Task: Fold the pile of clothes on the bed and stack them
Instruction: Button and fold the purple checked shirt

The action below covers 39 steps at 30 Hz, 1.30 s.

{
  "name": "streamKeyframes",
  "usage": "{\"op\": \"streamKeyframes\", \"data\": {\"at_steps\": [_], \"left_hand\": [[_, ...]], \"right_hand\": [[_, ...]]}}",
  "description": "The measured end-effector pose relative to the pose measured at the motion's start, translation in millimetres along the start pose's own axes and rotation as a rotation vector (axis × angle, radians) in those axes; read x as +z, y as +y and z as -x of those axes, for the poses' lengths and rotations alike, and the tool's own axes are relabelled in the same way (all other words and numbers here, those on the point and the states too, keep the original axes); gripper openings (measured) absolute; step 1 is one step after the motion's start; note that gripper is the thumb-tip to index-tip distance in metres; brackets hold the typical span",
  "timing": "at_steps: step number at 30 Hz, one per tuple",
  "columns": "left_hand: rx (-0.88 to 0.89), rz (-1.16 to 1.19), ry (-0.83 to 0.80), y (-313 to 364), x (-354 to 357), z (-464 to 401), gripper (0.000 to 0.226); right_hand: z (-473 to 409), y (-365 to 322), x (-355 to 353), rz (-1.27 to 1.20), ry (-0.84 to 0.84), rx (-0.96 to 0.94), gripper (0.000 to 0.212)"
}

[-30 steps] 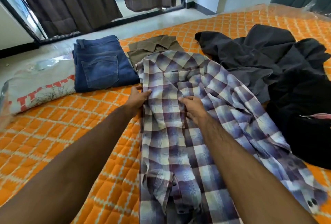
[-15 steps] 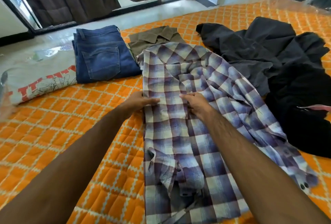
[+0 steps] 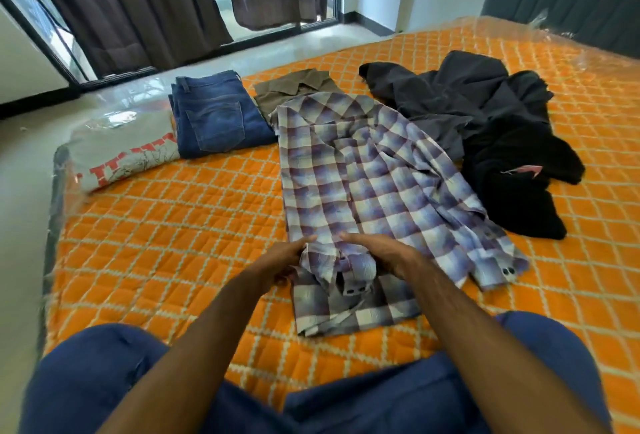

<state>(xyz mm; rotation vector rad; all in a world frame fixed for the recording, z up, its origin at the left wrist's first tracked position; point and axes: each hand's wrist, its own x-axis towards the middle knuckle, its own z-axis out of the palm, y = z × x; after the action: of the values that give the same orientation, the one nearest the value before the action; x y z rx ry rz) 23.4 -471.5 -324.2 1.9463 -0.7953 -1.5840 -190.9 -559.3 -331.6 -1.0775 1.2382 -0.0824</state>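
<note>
The bed (image 3: 173,232) is lying under an orange quilted cover with a pale lattice pattern, filling most of the view. A purple-and-white plaid shirt (image 3: 367,184) is stretching lengthwise down its middle, collar end far from the person, one cuffed sleeve (image 3: 498,260) trailing off to the right. Beside it on the right a rumpled heap of dark clothes (image 3: 485,114) is waiting unfolded — grey cloth at the back, black in front. Along the far edge, folded blue jeans (image 3: 214,118) are sitting between a folded grey printed shirt (image 3: 121,153) and a folded olive shirt (image 3: 291,87), whose near part the plaid collar is overlapping.

Near the plaid shirt's lower end, the left hand (image 3: 280,260) is gripping the shirt's left edge with curled fingers, bunching the cloth. The right hand (image 3: 381,250) is resting on the fabric just beside it, fingers bent over a folded-in cuff (image 3: 356,281) — whether its grip is actually closing on cloth I cannot tell.
</note>
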Motion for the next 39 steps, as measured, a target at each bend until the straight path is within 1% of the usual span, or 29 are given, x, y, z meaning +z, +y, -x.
{"op": "streamKeyframes", "data": {"at_steps": [2,4,5,7,9,12,13,14,15,16,17,18,19,20,21,22,23,24,25,27,28,29,30,32,34,35,36,37,39], "left_hand": [[0.002,0.047,-0.069,-9.4,5.5,17.5,0.072],[0.026,0.024,-0.087,-12.5,10.8,38.7,0.081],[0.041,-0.009,-0.062,-12.3,13.4,46.9,0.083],[0.076,-0.087,-0.007,-12.6,18.4,61.3,0.075],[0.094,-0.127,0.029,-15.6,20.9,72.5,0.056],[0.083,-0.16,0.048,-25.6,26.1,82.5,0.045],[0.093,-0.154,0.039,-30.0,28.4,83.8,0.04],[0.117,-0.153,0.03,-34.4,31.5,85.2,0.036],[0.148,-0.181,0.031,-38.9,34.3,84.4,0.036],[0.177,-0.261,0.052,-41.4,36.0,83.2,0.037],[0.214,-0.421,0.111,-43.5,37.2,82.1,0.038],[0.27,-0.642,0.209,-44.6,37.3,81.3,0.04],[0.361,-0.868,0.312,-47.8,36.7,78.6,0.042],[0.479,-1.032,0.37,-50.9,37.1,75.8,0.043],[0.601,-1.148,0.367,-53.4,36.5,72.5,0.045],[0.688,-1.236,0.319,-54.6,36.9,71.3,0.05],[0.721,-1.311,0.236,-56.8,36.7,68.1,0.057],[0.718,-1.376,0.148,-56.5,36.2,68.9,0.07],[0.677,-1.437,0.071,-58.5,36.8,66.1,0.087],[0.607,-1.548,-0.026,-63.8,38.8,65.3,0.116],[0.59,-1.598,-0.032,-66.8,40.7,64.9,0.12],[0.601,-1.644,-0.01,-70.2,42.6,64.3,0.116],[0.646,-1.662,0.039,-71.2,44.0,63.4,0.104],[0.824,-1.633,0.125,-67.3,43.8,62.4,0.073],[0.956,-1.56,0.127,-62.7,43.1,59.6,0.064],[0.965,-1.508,0.103,-59.8,42.3,59.6,0.062],[0.952,-1.438,0.09,-58.0,40.3,57.5,0.057],[0.874,-1.33,0.068,-56.3,37.9,53.6,0.048],[0.685,-1.02,-0.006,-50.3,30.1,43.1,0.033]], "right_hand": [[17.7,16.6,2.5,-0.043,-0.064,-0.073,0.065],[38.5,27.2,8.4,-0.036,-0.107,-0.166,0.048],[43.0,32.8,10.5,-0.021,-0.097,-0.186,0.045],[51.0,39.1,15.7,-0.008,-0.045,-0.205,0.043],[58.7,40.1,21.6,-0.02,0.03,-0.189,0.039],[63.5,44.9,32.2,0.031,0.143,-0.165,0.02],[64.8,46.7,34.7,0.054,0.169,-0.167,0.021],[65.2,49.3,37.1,0.06,0.18,-0.165,0.032],[63.4,53.5,37.9,0.068,0.184,-0.148,0.048],[63.4,56.4,37.4,0.098,0.183,-0.134,0.058],[65.8,59.0,36.3,0.149,0.184,-0.147,0.059],[68.9,60.3,35.1,0.217,0.191,-0.176,0.057],[74.7,60.9,34.9,0.284,0.194,-0.209,0.056],[79.4,62.3,35.0,0.331,0.187,-0.245,0.058],[79.2,65.0,33.6,0.362,0.171,-0.277,0.062],[80.0,68.0,32.3,0.376,0.153,-0.293,0.065],[80.3,70.9,30.9,0.382,0.14,-0.303,0.066],[78.6,73.7,29.6,0.378,0.14,-0.299,0.064],[77.0,75.8,28.1,0.352,0.144,-0.282,0.058],[76.7,76.8,26.3,0.266,0.136,-0.254,0.041],[76.3,76.6,25.6,0.241,0.123,-0.238,0.035],[76.1,75.6,24.7,0.228,0.11,-0.217,0.031],[76.6,74.7,23.2,0.22,0.097,-0.193,0.031],[76.3,72.8,19.3,0.247,0.051,-0.17,0.041],[78.6,71.1,14.3,0.405,0.001,-0.222,0.048],[80.0,70.1,11.8,0.515,-0.014,-0.27,0.049],[80.0,70.2,9.7,0.608,-0.018,-0.31,0.047],[79.1,69.8,7.7,0.658,-0.01,-0.343,0.041],[75.4,67.2,5.2,0.626,0.015,-0.371,0.02]]}}
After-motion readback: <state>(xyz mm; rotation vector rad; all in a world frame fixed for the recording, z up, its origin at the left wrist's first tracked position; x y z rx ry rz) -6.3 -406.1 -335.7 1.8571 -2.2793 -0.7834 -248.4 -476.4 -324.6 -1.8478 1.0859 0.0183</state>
